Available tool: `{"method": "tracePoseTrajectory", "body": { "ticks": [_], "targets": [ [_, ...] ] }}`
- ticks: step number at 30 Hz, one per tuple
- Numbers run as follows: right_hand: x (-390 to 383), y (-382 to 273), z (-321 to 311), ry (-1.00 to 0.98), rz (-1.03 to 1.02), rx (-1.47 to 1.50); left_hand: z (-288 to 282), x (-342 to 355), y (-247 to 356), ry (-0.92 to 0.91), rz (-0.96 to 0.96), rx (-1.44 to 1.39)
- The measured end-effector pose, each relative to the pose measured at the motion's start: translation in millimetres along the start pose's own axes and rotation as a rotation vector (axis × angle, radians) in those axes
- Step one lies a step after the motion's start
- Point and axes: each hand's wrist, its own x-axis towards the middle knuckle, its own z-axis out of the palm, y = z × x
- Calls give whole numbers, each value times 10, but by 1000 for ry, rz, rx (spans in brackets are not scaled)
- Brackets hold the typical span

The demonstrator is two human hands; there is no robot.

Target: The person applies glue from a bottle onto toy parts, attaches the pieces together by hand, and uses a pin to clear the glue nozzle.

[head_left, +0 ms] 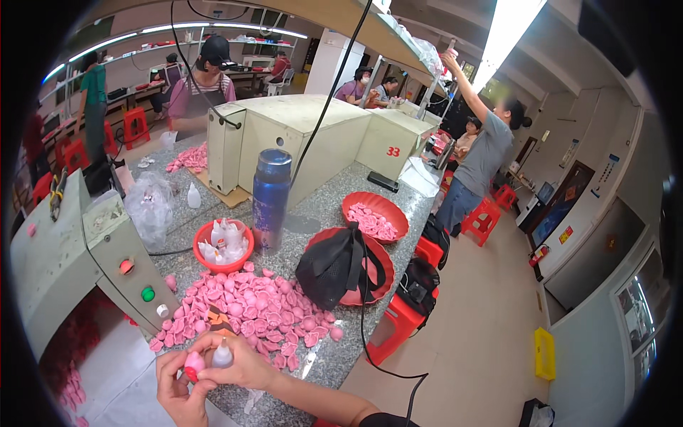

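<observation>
Close to the bench's near edge, my left hand [176, 390] is closed on a small pink molded piece [193, 361] with a red lower part. Beside it, my right hand [247, 367] grips a small squeeze bottle [223, 354] with a pointed white nozzle, held upright. Its fingertips also come up against the pink piece. Just beyond both hands, a heap of similar pink pieces [245, 306], some petal-shaped and some round, spreads over the speckled stone bench. An orange and black object [221, 322] lies at the heap's near side, partly hidden.
A machine with buttons [53, 260] stands at the left. Behind the heap are a red basket [201, 265] of bottles, a blue flask [272, 203] and a black bag [329, 265] over a red tray. A black cable [364, 313] hangs on the right. People work farther back.
</observation>
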Motion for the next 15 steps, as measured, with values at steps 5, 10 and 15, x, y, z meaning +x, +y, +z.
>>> {"method": "tracePoseTrajectory", "body": {
  "ticks": [5, 10, 15],
  "targets": [
    [35, 123, 28, -76, 84, 279, -92, 1, -52, -15, 92, 7],
    [-23, 202, -11, -119, -29, 348, -205, -36, -96, -70, 66, -40],
    [-1, 144, 76, -115, 116, 329, -295, -64, -192, 27, 42, 98]
  ]
}}
